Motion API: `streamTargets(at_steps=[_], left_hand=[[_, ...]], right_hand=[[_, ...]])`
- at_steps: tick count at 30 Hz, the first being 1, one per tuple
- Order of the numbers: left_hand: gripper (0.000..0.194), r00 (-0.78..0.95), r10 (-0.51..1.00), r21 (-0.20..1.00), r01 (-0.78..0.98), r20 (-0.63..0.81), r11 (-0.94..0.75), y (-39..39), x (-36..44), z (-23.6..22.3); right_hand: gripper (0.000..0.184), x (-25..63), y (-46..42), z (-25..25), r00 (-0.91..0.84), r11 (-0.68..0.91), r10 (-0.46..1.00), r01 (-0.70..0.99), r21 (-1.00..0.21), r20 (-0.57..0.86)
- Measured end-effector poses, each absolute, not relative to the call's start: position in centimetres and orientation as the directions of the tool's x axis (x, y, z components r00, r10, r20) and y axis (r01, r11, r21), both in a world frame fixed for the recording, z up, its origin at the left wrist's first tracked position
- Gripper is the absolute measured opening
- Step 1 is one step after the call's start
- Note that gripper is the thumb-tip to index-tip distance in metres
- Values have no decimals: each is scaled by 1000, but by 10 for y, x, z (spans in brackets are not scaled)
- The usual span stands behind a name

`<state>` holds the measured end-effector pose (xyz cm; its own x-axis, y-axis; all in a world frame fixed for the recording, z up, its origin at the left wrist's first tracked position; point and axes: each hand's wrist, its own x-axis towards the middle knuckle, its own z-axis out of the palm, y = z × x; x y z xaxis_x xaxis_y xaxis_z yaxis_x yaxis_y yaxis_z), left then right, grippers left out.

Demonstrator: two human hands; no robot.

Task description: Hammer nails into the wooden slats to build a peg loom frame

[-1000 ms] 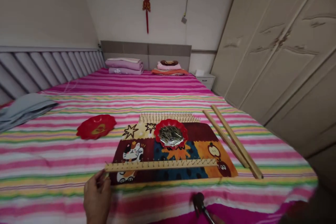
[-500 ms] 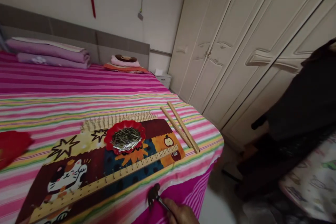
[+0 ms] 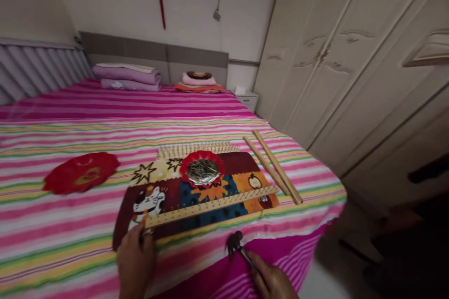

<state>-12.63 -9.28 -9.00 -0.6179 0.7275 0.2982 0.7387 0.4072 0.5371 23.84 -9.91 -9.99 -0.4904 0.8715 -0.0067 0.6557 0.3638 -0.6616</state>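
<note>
My right hand (image 3: 271,278) is closed round the handle of a claw hammer (image 3: 235,243), its head above the near edge of the bed. My left hand (image 3: 135,257) grips the left end of a wooden strip (image 3: 210,204) with its fingers and thumb. Nails stand in a row along this strip, which lies across a patterned mat (image 3: 231,159) with a cat and star print. Behind the strip, a red scalloped dish (image 3: 184,166) holds a heap of loose nails (image 3: 203,171).
More nail-studded wooden strips (image 3: 175,151) lie behind the dish. Two bare wooden strips (image 3: 277,166) rest to the right. A red plate (image 3: 70,175) is on the striped bedspread (image 3: 168,128) at left. Folded bedding (image 3: 128,77) sits by the headboard; a wardrobe (image 3: 329,56) stands right.
The view has swung left, so the scene sits further right. My left hand now shows at the strip's left end. The hammer stays in my right hand.
</note>
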Motion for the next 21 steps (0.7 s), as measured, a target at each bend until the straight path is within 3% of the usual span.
streamTargets(at_steps=[5, 12, 16, 21], left_hand=[[44, -605, 732, 582, 731, 312, 356, -100, -128, -90], [46, -531, 734, 434, 830, 423, 351, -99, -125, -93], [48, -483, 729, 364, 869, 484, 335, -98, -123, -96], [47, -444, 768, 390, 879, 461, 274, -100, -132, -100]], right_hand=[[42, 244, -98, -109, -504, 330, 862, 631, -702, -48], [46, 238, -97, -109, -385, 197, 922, 571, -797, -48], [46, 234, -97, -107, -405, 209, 914, 540, -815, -34], [41, 241, -95, -109, -382, 197, 924, 522, -830, -22]])
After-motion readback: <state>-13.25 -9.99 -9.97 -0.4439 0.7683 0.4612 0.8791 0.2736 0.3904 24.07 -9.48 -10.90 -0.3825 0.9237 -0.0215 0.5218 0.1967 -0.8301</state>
